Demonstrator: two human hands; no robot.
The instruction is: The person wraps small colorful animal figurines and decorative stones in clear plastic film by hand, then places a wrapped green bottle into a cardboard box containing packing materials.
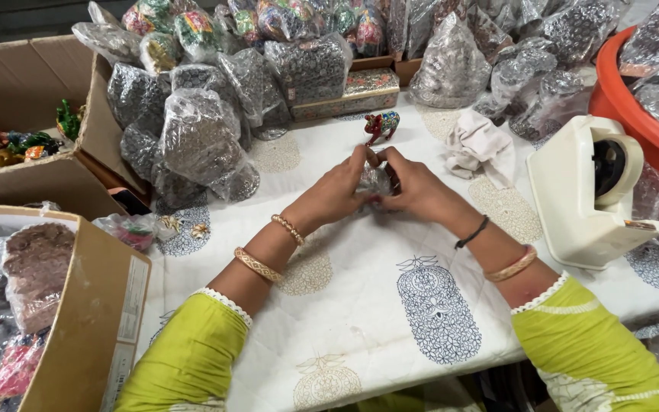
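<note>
The left hand (335, 192) and right hand (418, 191) meet with fingers curled closed around a small item wrapped in clear crinkled plastic (375, 181), held just above the white block-printed tabletop (375, 297). The bundle sits just in front of a small painted red animal figurine (381, 124), with a cream plastic tape dispenser (585, 191) well to the figurine's right.

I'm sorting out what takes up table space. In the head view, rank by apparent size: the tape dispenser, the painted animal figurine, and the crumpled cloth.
Largest to smallest:
1. Tape dispenser, though it lies nearer the camera, which enlarges it.
2. Crumpled cloth.
3. Figurine, clearly the smallest.
</note>
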